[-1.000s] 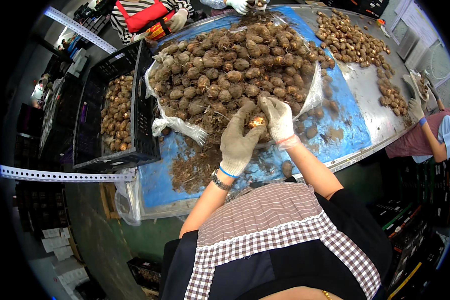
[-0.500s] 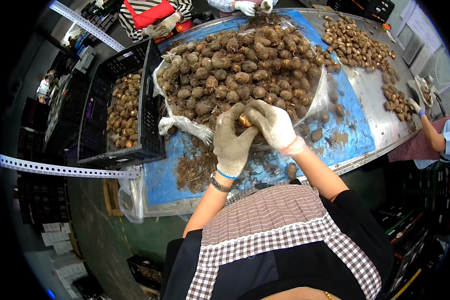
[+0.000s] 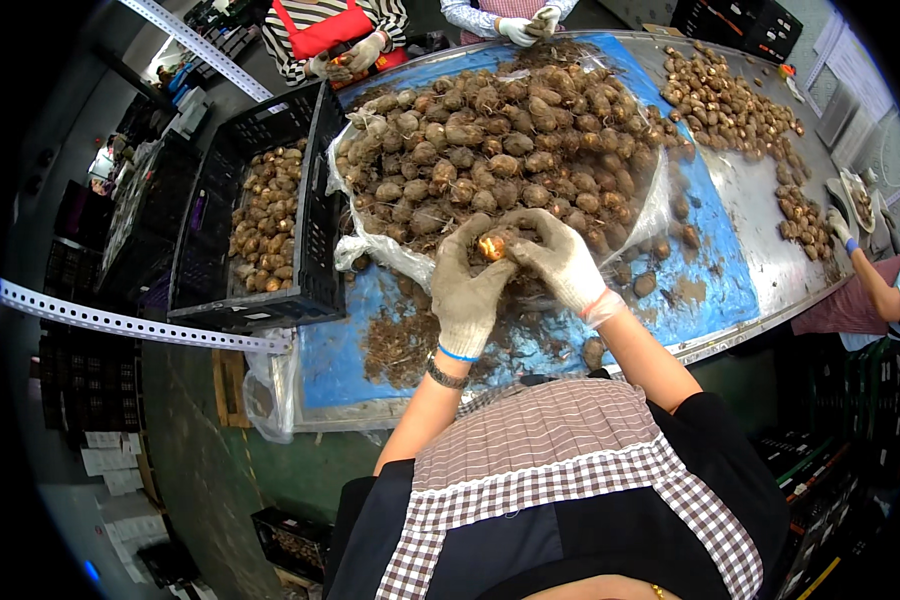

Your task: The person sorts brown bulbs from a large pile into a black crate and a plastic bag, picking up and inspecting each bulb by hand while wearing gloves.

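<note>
The left hand, in a soiled knitted glove, has its fingers and thumb closed around a tuber, whose trimmed orange and pale end shows between them. The right hand is curled in against the tuber's right side; its fingertips are partly hidden, so I cannot tell whether it grips the tuber or only touches it. Just beyond both hands rises a large heap of brown, rooty tubers on clear plastic sheeting, whose crumpled edges show to the left and right of the hands. To the left of the left hand stands a black crate with more tubers inside. Nearer the body from the left hand, loose soil and root scraps lie on the blue sheet covering part of the metal table. A loose tuber sits just beside the right wrist, and another pile of tubers lies well beyond the right hand, to its right.
</note>
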The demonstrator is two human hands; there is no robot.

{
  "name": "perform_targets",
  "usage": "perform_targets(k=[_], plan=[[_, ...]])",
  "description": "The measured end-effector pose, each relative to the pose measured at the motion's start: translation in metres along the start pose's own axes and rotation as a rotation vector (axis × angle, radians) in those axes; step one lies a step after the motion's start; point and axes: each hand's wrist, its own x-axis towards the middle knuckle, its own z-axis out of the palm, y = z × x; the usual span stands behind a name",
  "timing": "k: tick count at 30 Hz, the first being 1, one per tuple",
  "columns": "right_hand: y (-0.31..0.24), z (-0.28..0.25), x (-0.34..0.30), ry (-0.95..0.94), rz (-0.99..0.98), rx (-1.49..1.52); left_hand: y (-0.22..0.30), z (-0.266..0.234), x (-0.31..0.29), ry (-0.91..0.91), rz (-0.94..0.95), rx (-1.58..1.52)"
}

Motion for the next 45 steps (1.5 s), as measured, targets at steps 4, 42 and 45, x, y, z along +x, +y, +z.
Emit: perform_targets(k=[4, 42, 45], plan=[[-0.002, -0.004, -0.001, 0.036, -0.041, 0.081, 0.029, 0.006, 0.006, -0.026, -0.36, -0.391], [0.007, 0.0, 0.013, 0.149, -0.472, -0.63, 0.014, -0.016, -0.003, -0.056, -0.277, -0.117], [0.026, -0.019, 0.019, 0.204, -0.223, -0.456, 0.023, -0.013, -0.004, -0.034, -0.276, -0.24]])
